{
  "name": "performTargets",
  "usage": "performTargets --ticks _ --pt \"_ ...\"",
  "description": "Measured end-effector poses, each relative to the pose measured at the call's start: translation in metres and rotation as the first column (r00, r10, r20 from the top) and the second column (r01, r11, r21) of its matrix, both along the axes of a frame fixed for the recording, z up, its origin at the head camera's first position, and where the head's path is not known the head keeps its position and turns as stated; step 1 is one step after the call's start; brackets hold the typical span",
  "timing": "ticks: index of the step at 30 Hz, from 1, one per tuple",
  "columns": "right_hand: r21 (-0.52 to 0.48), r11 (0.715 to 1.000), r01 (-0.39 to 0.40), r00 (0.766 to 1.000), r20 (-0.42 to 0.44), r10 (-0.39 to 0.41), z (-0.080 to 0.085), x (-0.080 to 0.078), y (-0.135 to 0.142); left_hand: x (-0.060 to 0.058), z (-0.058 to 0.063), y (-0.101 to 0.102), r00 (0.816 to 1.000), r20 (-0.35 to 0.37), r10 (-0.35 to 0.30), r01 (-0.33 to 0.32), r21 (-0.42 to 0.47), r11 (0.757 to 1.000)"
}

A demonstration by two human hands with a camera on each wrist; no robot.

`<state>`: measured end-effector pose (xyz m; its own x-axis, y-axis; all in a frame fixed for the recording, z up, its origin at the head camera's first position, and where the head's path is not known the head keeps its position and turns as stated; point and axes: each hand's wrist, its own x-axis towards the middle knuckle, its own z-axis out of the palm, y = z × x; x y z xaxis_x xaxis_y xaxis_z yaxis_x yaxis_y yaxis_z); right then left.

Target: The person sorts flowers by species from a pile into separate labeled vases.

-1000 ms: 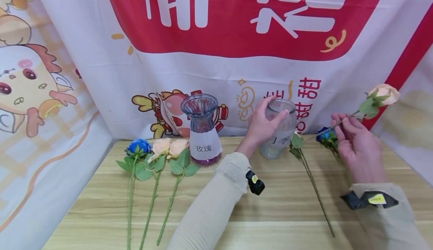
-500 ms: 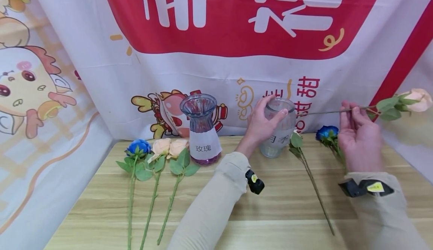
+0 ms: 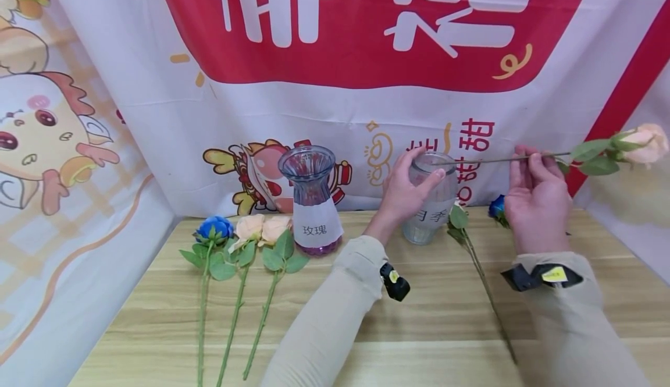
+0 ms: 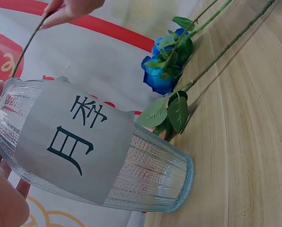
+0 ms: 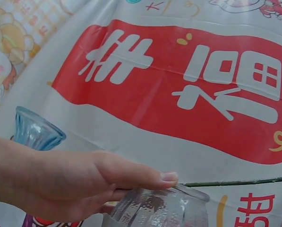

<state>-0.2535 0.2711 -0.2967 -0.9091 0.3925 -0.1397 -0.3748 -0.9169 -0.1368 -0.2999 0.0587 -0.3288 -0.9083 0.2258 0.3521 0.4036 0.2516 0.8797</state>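
At the left end of the pale wood-grained table (image 3: 434, 329), a ruffled blue rose (image 3: 214, 228) lies flat on its thin green stem, next to two peach fabric-looking roses (image 3: 249, 227) with broad matte leaves. Just beside their blooms stands a waisted glass vase (image 3: 313, 192), flared and fluted at the mouth, purple at the base, wrapped in white paper. Further right, the person's left hand (image 3: 408, 186) grips a clear ribbed glass vase (image 3: 435, 196) near its rim, thumb and fingers curved around it; its label shows black characters, and the glass is pebbled below. A green-leaved rose (image 3: 484, 282) lies beside its base, bloom mostly hidden. Near the right hand (image 3: 539, 201) are blue blooms (image 3: 499, 209). That hand pinches the slender stem of a peach rose (image 3: 641, 144), nearly level, bloom outward, stem end at the clear vase's mouth; I can't tell whether it dips inside.
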Motion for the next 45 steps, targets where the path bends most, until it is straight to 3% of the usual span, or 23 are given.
performTargets --ticks 8,14,25,30,35,38,45 --pt "0.161 0.986 0.048 0.997 0.052 -0.057 0.006 -0.012 -0.017 -0.001 -0.001 0.0 1.0 -0.01 -0.001 0.001 0.005 1.0" --pt "0.302 0.951 0.064 0.992 0.088 -0.095 0.007 -0.016 -0.035 -0.002 0.0 0.0 1.0 -0.024 0.002 -0.002 0.007 1.0" --pt "0.423 0.905 0.049 0.991 0.095 -0.098 0.0 -0.029 -0.059 -0.004 -0.002 0.001 0.999 -0.044 0.012 -0.012 0.008 1.0" --pt "0.523 0.849 0.072 0.981 0.116 -0.155 -0.005 -0.034 -0.071 -0.004 -0.002 0.002 0.999 -0.039 0.014 -0.014 0.003 1.0" --pt "0.648 0.756 0.087 0.956 0.158 -0.246 -0.009 -0.04 -0.08 -0.004 -0.002 0.001 0.999 -0.037 0.02 -0.02 -0.003 1.0" --pt "0.698 0.715 0.049 0.942 0.205 -0.265 -0.012 -0.041 -0.082 -0.004 -0.002 0.001 0.999 -0.037 0.02 -0.02 -0.006 1.0" --pt "0.743 0.665 -0.076 0.932 0.29 -0.218 -0.018 -0.036 -0.081 -0.005 -0.002 0.002 0.999 -0.029 0.024 -0.024 -0.003 1.0"
